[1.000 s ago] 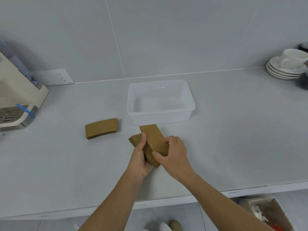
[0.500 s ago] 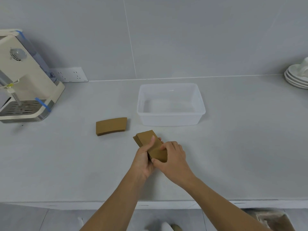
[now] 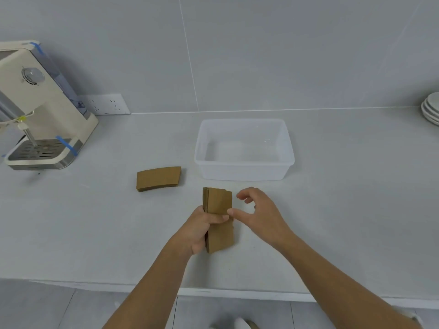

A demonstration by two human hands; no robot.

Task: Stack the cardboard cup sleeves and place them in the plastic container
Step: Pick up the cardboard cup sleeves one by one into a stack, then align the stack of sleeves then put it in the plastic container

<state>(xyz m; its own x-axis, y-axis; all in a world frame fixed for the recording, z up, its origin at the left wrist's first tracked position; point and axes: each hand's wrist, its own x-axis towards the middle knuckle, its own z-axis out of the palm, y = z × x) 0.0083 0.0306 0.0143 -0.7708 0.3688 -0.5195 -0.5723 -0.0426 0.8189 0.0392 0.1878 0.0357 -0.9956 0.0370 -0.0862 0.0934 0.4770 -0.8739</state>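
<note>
so left hand (image 3: 202, 227) clamps the stack of sleeves (image 3: 218, 219) on edge above the bench (image 3: 95, 222), likely to square it, right hand (image 3: 259, 213) loose and empty beside it, spare sleeve (image 3: 158, 178) flat left of the empty container (image 3: 243, 170).

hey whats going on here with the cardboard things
A person is gathering cardboard cup sleeves. The left hand grips a small stack of sleeves on edge over the counter, while the right hand hovers open beside it. One more sleeve lies flat to the left. The plastic container behind holds nothing yet.
</note>
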